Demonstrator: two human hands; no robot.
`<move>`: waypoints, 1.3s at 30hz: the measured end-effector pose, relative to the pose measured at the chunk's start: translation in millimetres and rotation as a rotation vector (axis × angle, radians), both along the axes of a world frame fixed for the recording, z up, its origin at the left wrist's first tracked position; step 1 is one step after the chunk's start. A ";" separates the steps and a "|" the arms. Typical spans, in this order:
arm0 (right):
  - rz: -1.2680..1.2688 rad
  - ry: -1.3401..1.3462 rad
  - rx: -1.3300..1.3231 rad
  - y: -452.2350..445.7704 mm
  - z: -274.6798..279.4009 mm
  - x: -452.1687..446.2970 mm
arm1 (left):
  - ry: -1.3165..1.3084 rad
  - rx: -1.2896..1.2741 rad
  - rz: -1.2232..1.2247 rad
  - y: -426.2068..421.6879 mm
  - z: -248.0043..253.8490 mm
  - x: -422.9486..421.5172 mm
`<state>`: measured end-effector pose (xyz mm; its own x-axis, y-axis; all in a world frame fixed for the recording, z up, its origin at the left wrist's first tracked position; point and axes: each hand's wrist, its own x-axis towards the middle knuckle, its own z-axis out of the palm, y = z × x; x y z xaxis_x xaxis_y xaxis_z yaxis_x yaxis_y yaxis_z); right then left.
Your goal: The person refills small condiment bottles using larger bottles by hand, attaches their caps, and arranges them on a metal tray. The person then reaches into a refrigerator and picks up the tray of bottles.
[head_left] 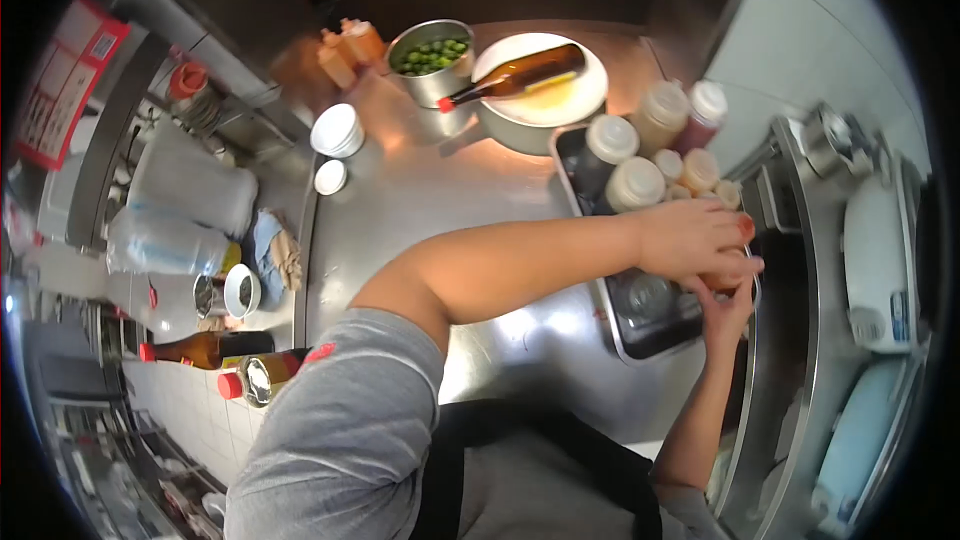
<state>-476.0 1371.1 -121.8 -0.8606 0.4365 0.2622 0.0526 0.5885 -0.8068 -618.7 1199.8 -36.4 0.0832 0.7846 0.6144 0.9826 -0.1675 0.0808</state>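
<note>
My left hand [692,237] reaches across from the left, over the right part of a dark tray [628,348]. Its fingers curl down over a small orange-looking item [722,282], mostly hidden. From below, my right hand [725,308] meets it, with thumb and fingers closed around the same spot. What exactly they hold cannot be made out. Squeeze bottles with whitish caps crowd the tray's far part, among them a dark one [608,145] and a pale one [636,185]. Close to my left forearm, a dark, clear-lidded container [643,297] sits in the tray.
Behind the tray, a brown bottle [530,75] lies across a white plate [590,100] atop a round container. A metal pot [430,90] of green vegetables stands beside it. White bowls [337,130] are at the left. A metal shelf [800,340] borders the right side.
</note>
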 end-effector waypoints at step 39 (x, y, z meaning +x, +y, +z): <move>0.696 0.144 -0.465 -390.6 -3.2 -247.7 | -0.696 -0.728 0.632 -367.0 80.0 -205.6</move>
